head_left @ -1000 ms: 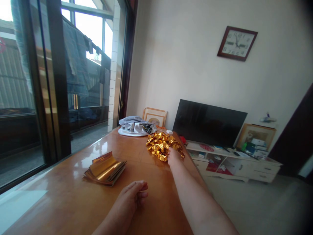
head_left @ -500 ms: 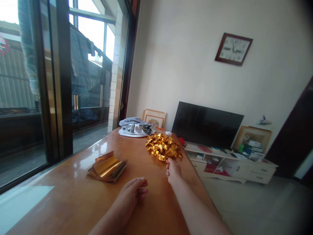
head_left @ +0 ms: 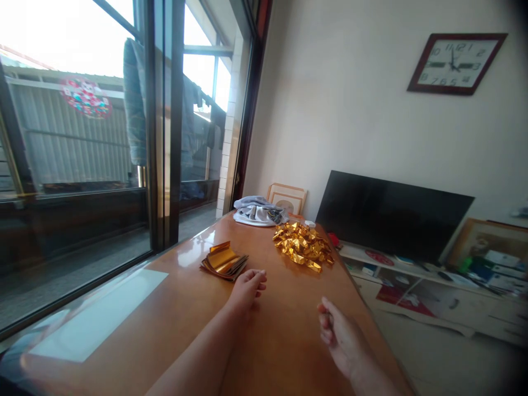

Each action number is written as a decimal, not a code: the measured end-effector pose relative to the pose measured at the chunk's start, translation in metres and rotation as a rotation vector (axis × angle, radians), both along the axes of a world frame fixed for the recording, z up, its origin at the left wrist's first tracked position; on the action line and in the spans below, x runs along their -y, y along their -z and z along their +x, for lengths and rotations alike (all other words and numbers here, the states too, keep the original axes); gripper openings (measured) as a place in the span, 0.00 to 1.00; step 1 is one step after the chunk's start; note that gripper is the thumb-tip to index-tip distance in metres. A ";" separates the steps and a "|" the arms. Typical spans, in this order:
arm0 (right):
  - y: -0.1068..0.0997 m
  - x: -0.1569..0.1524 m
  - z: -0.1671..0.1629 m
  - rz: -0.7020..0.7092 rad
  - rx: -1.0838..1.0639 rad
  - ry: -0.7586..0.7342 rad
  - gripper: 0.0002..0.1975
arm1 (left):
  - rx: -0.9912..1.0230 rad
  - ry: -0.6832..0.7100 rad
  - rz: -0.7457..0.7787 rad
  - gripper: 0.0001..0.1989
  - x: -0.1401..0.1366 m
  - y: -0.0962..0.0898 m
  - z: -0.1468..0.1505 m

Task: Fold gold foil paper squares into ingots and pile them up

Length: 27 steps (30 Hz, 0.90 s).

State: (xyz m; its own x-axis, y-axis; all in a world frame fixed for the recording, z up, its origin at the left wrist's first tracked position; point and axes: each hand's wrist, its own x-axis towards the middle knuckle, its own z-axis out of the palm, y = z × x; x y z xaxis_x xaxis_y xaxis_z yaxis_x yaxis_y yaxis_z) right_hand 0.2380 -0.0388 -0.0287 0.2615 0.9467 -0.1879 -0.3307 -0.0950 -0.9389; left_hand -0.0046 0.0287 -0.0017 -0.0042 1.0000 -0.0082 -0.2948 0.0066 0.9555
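Observation:
On the glossy wooden table (head_left: 284,324), my left hand (head_left: 248,286) is just right of a stack of gold foil paper sheets (head_left: 225,261), its fingers curled in. No sheet shows in it. The sheets fan out at the edges and the top one bends upward. Nearer to me, on the right, hovers my right hand (head_left: 336,330), thumb up and fingers loosely curled, with nothing visible in them. Beyond it lies a heap of folded gold foil pieces (head_left: 303,245), apart from both hands.
Folded grey and white cloth (head_left: 258,212) lies at the table's far end, before a framed picture (head_left: 287,198). A television (head_left: 391,217) stands on a white cabinet (head_left: 449,305) to the right. Glass sliding doors (head_left: 91,137) run along the left.
My right hand has drawn back from the foil heap toward me. My left hand has moved forward to the paper stack. The view has swung left.

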 end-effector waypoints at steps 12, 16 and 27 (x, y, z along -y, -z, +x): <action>0.010 0.001 0.012 0.362 0.998 -0.082 0.24 | 0.198 -0.366 -0.014 0.12 -0.003 -0.022 -0.025; 0.009 0.006 0.011 0.385 1.114 -0.129 0.23 | 0.307 -0.477 -0.077 0.05 -0.009 -0.045 -0.046; -0.007 0.014 0.008 0.396 1.234 -0.164 0.21 | 0.068 -0.685 -0.064 0.07 -0.029 -0.048 -0.083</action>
